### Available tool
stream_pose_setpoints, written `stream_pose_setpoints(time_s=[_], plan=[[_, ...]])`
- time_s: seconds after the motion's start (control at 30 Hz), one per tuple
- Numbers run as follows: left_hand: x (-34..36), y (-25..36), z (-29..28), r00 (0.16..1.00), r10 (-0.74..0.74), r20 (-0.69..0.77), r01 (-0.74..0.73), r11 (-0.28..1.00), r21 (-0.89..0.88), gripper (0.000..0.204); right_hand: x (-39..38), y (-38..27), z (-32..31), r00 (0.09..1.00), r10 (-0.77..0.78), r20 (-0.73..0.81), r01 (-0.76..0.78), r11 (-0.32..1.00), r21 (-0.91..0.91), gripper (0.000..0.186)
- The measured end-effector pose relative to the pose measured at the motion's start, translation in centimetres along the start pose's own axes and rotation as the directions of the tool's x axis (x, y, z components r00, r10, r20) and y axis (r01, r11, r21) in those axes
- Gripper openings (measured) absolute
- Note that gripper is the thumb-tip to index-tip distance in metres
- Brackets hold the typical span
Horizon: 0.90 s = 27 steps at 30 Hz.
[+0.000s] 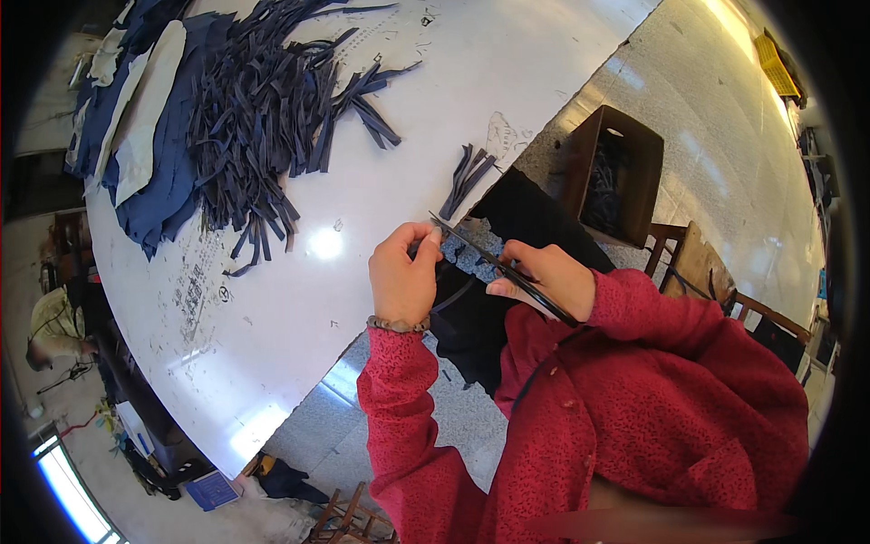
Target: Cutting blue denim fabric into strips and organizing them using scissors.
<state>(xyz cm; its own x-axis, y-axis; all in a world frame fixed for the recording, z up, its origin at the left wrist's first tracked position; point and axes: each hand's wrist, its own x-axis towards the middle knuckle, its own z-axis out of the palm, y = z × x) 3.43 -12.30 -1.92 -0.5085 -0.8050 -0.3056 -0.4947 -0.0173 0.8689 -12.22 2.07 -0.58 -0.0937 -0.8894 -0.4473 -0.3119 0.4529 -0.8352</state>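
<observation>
At the near edge of the white table (299,335), my left hand (403,276) is closed, thumb and finger pinched together. A narrow dark strip (456,296) hangs below its fingertips, apparently held in that pinch. My right hand (555,276) grips a pair of scissors (480,251) by the black handles. The blade tips lie right at my left fingertips; whether they touch the strip I cannot tell. Just beyond them, a small bunch of dark strips (468,181) rests on the table edge. A large tangled heap of dark strips (263,118) lies farther off at the left.
Blue sheets (163,204) with a pale offcut (152,118) on top lie beside the heap. To the right, a brown box (645,172) with dark strips inside stands on the floor. Wooden chair parts (693,258) are near my right elbow. Another person (59,326) is at far left.
</observation>
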Motion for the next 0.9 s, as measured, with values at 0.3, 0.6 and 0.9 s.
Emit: stream_pose_setpoints(time_s=[0.3,0.6,0.9], plan=[[-1.2,1.6,-1.1,0.995,-0.100,-0.005,0.095,0.962,-0.255,0.014,-1.5,2.1,-2.4,0.983,-0.174,0.051,0.170,0.982,0.086,0.059],[6.7,2.7,-0.4,0.967,0.044,-0.252,-0.081,0.987,-0.138,0.016,0.2,1.5,-5.8,0.966,-0.184,-0.183,0.245,0.882,0.402,0.054],[-3.4,3.7,4.5,0.997,-0.044,0.061,0.070,0.843,-0.533,0.014,2.5,0.0,-4.4,0.923,-0.299,-0.242,0.383,0.775,0.502,0.046]])
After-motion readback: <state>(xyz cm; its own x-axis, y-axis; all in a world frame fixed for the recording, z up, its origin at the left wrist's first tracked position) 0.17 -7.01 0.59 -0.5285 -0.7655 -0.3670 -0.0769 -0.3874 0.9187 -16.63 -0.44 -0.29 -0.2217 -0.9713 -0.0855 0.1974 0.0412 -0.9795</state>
